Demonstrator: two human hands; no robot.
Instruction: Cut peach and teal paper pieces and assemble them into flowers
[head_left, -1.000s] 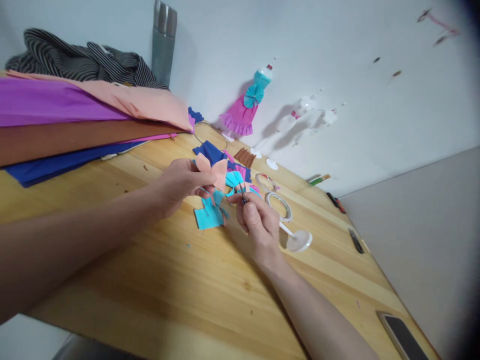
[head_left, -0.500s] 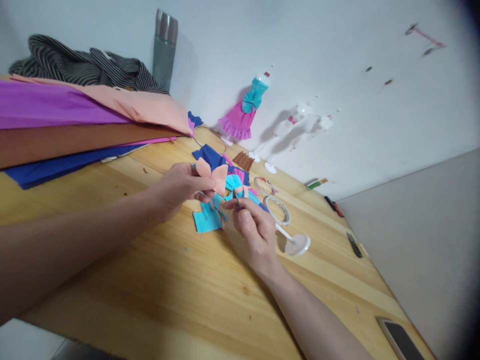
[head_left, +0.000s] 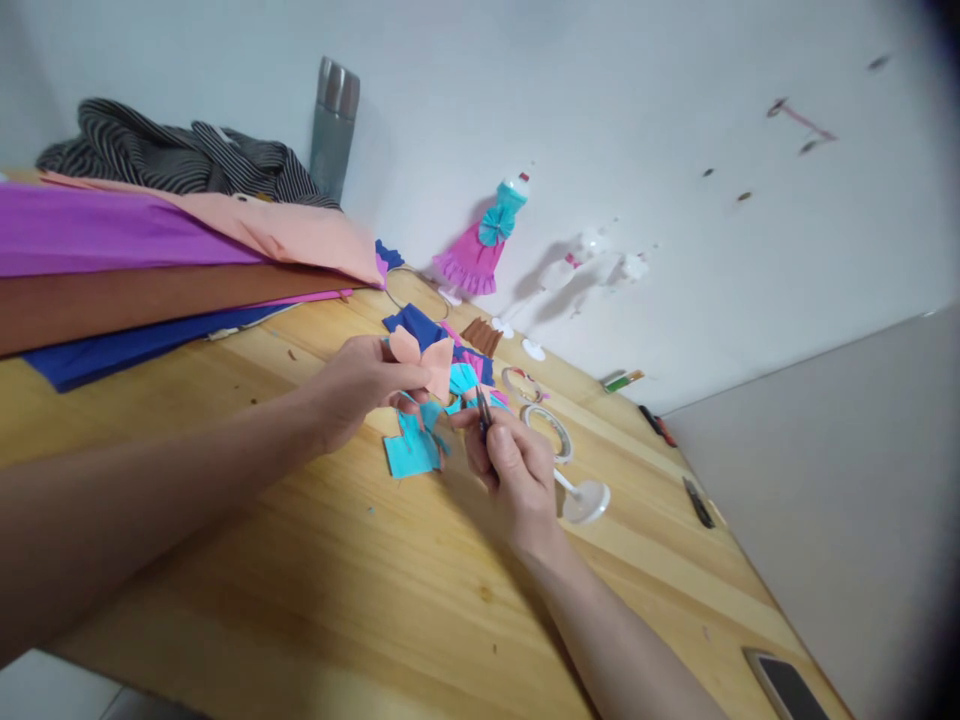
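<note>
Pinched between the thumb and fingers of my left hand [head_left: 367,385] is a peach paper piece [head_left: 437,366] with rounded, petal-like lobes. My right hand [head_left: 514,465] is closed around small dark scissors [head_left: 484,408], whose tips point up and away, a little to the right of the peach paper. Cut turquoise paper [head_left: 411,450] lies on the table below my left hand. Behind both hands are blue paper [head_left: 414,325] and brown pleated paper [head_left: 481,337]. Beside my right hand is a white tape roll [head_left: 548,431].
Colored paper sheets [head_left: 112,235] and a striped cloth [head_left: 180,160] lie at the left, near a grey bottle [head_left: 333,135]. A stand in a pink dress [head_left: 474,262] is by the wall. A white round base [head_left: 587,502], a cutter [head_left: 698,502] and a phone [head_left: 787,688] are rightward.
The scissors now stand more upright in my right hand and away from the peach paper. My left hand still holds the paper. The camera view has shifted slightly.
</note>
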